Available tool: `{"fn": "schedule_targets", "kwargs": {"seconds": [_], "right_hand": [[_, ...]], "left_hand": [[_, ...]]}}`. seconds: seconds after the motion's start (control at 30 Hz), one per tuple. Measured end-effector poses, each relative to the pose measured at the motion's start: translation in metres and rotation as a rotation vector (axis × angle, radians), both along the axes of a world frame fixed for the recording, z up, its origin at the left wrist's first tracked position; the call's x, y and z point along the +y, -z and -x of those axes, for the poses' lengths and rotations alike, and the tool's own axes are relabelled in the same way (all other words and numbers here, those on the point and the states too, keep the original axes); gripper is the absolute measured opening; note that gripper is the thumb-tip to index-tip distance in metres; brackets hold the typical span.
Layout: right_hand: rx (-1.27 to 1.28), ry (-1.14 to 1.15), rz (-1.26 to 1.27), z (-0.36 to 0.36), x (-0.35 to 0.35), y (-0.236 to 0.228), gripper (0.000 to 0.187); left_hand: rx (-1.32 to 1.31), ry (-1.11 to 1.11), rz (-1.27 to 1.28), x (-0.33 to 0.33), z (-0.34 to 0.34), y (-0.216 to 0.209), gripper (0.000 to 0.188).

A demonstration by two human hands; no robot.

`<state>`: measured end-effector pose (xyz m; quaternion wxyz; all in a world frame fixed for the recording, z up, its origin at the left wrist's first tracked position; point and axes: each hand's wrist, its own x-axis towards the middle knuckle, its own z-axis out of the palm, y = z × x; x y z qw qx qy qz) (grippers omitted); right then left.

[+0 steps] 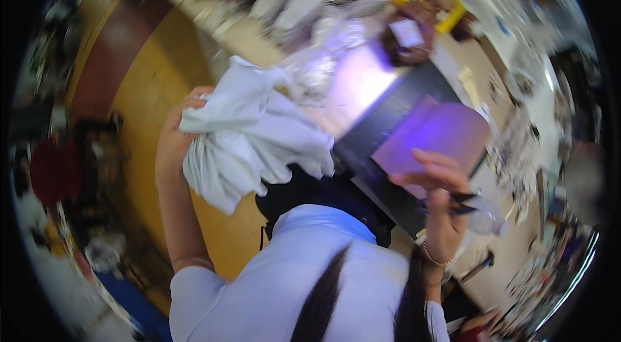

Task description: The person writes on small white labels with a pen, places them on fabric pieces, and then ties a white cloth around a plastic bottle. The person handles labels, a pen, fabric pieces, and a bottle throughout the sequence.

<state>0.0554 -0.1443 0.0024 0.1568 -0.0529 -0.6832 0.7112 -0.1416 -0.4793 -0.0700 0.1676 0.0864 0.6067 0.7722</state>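
A bunched white cloth, creased and hanging in folds, is gripped at its left edge by my left hand, raised on the left. Most of those fingers are hidden behind the cloth. My right hand is on the right, above the lower edge of a brown sheet. Its fingers are bent around a small black tool with two pointed tips, like thread snips. The rest of the tool is hidden by the hand. Violet light falls on the sheet, which lies on a black board.
Clear plastic bags and white pieces are heaped along the far side of the table. A yellow frame stands near a brown roll with a white label. A clear bottle is beside my right hand. Yellow floor shows at left.
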Motion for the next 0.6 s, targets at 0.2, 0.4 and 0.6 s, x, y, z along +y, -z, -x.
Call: {"fn": "schedule_targets", "kwargs": {"seconds": [0.2,0.4,0.6], "right_hand": [[-0.095,0.060,-0.115,0.007,0.001,0.010,0.032],[-0.173,0.065,-0.131,0.030,-0.009,0.021,0.030],[-0.196,0.011,-0.213,0.054,-0.034,0.021,0.031]], "left_hand": [[-0.531,-0.079,0.072,-0.089,0.000,0.116,0.034],[-0.769,0.220,0.123,-0.073,-0.026,0.252,0.050],[-0.379,0.229,1.123,0.024,-0.090,0.383,0.047]]}}
